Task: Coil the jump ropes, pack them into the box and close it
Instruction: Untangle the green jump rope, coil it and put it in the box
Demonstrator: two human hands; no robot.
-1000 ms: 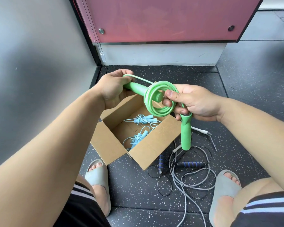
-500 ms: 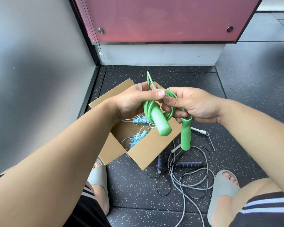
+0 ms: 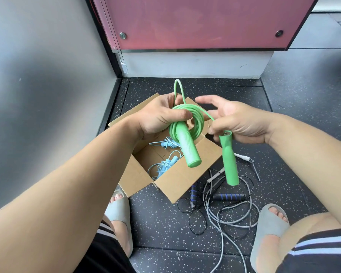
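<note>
1 green jump rope (image 3: 197, 120) is held up between both hands at the centre of the view, above 1 open cardboard box (image 3: 177, 186) that stands on the speckled floor (image 3: 165, 225). The left hand (image 3: 159, 119) is clamped on the coiled cord, thumb pressed across the loops. The first handle (image 3: 187, 148), 1 of the rope's 2 green ones, pokes through the middle of the coil and points toward 5 o'clock. 1 narrow loop of cord sticks up from the coil toward 12 o'clock. From the coil 1 strand runs toward 3 o'clock to the right hand (image 3: 240, 123). Its lower fingers are curled round the top of the second handle (image 3: 229, 160), which hangs toward 6 o'clock. Its upper fingers are spread and blurred. Inside the box lies light-blue rope (image 3: 166, 164) in 2 clumps, and I cannot tell whether that is 1 rope or 2. At 4 o'clock from the box 2 loose ropes lie tangled on the floor: 1 black rope (image 3: 228, 197) with 2 blue-banded handles, and 1 grey rope (image 3: 242, 157) with 2 white handles. 2 grey slippers (image 3: 118, 210) sit at 7 and 5 o'clock in the view.
</note>
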